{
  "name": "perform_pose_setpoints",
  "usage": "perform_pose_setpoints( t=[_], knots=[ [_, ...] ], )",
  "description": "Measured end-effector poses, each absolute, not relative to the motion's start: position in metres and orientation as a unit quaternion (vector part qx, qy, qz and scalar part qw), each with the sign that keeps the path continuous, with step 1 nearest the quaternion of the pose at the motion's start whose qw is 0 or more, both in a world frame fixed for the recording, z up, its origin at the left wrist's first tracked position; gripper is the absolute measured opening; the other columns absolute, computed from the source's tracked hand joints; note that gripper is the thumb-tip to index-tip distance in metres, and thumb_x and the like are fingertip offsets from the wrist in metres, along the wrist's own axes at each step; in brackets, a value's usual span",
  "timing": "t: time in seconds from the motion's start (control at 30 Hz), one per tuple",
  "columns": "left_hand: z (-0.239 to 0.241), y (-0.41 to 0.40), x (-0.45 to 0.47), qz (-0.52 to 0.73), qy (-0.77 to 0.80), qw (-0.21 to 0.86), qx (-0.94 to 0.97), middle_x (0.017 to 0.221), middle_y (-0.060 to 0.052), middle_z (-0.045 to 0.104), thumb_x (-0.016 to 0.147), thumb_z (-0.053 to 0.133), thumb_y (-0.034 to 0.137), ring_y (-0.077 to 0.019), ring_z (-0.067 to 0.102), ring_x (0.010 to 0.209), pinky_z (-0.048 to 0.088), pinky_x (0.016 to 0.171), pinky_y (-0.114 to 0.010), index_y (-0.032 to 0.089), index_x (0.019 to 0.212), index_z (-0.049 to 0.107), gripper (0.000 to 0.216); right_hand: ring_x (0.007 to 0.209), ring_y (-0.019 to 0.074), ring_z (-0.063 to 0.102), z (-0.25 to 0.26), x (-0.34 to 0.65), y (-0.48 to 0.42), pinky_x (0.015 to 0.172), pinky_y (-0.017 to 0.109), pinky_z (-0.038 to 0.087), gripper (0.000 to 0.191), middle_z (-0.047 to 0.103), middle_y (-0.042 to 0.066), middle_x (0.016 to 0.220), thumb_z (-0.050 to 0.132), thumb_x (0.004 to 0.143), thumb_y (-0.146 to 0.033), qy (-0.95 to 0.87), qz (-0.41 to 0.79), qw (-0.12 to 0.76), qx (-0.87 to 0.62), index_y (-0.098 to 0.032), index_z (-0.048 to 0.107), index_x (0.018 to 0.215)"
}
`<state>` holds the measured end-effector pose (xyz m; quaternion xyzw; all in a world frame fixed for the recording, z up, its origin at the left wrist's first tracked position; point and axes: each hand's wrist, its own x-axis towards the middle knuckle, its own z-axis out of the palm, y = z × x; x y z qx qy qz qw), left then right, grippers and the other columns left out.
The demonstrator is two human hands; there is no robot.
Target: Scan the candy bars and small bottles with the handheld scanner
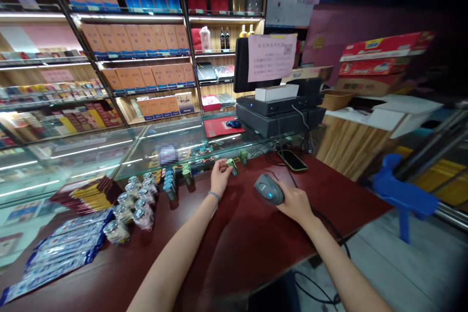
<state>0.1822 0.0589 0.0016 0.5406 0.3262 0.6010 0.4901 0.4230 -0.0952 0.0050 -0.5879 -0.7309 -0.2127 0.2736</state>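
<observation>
In my right hand (297,204) is a dark grey barcode scanner (269,189) with a lit blue light, held above the red-brown tabletop (234,234). My left hand (220,178), with a blue band at the wrist, closes its fingers on a small green canister (231,166). Another green canister (243,157) stands just beyond it, near the glass. To the left are a short row of green canisters (187,175) and a row of blue ones (169,186). Several lidded jars (143,218) stand in two rows farther left.
Blue-and-white packets (69,241) and yellow-and-maroon packets (93,196) lie at the left. A phone (292,160) rests near the cables by the black register (280,117). A glass counter (171,131) borders the far edge. A blue stool (404,190) stands at the right.
</observation>
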Motion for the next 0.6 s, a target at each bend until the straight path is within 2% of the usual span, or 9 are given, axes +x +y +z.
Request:
perform_pose_setpoints(
  t=[0.33, 0.5, 0.6],
  knots=[
    [-0.029, 0.098, 0.256, 0.586, 0.396, 0.44, 0.553, 0.091, -0.004, 0.066, 0.073, 0.071, 0.017, -0.0169, 0.066, 0.086, 0.052, 0.085, -0.033, 0.018, 0.095, 0.059, 0.025, 0.061, 0.0189, 0.065, -0.006, 0.453, -0.095, 0.059, 0.027, 0.04, 0.032, 0.069, 0.003, 0.07, 0.055, 0.077, -0.026, -0.707, -0.236, 0.297, -0.597, -0.016, 0.059, 0.107],
    [-0.043, 0.112, 0.265, 0.58, 0.431, 0.342, 0.6, 0.092, -0.005, 0.064, 0.073, 0.072, 0.016, -0.0183, 0.063, 0.087, 0.049, 0.088, -0.036, 0.018, 0.097, 0.063, 0.025, 0.064, 0.0196, 0.065, -0.01, 0.454, -0.092, 0.061, 0.028, 0.041, 0.034, 0.07, 0.004, 0.073, 0.055, 0.075, -0.023, -0.704, -0.245, 0.306, -0.592, -0.015, 0.058, 0.108],
    [-0.045, 0.117, 0.27, 0.582, 0.433, 0.318, 0.61, 0.09, -0.004, 0.063, 0.075, 0.071, 0.017, -0.0182, 0.061, 0.086, 0.049, 0.088, -0.036, 0.018, 0.098, 0.062, 0.024, 0.064, 0.0196, 0.065, -0.009, 0.453, -0.092, 0.062, 0.028, 0.042, 0.035, 0.069, 0.004, 0.072, 0.055, 0.075, -0.022, -0.705, -0.244, 0.313, -0.588, -0.015, 0.057, 0.108]
  ],
)
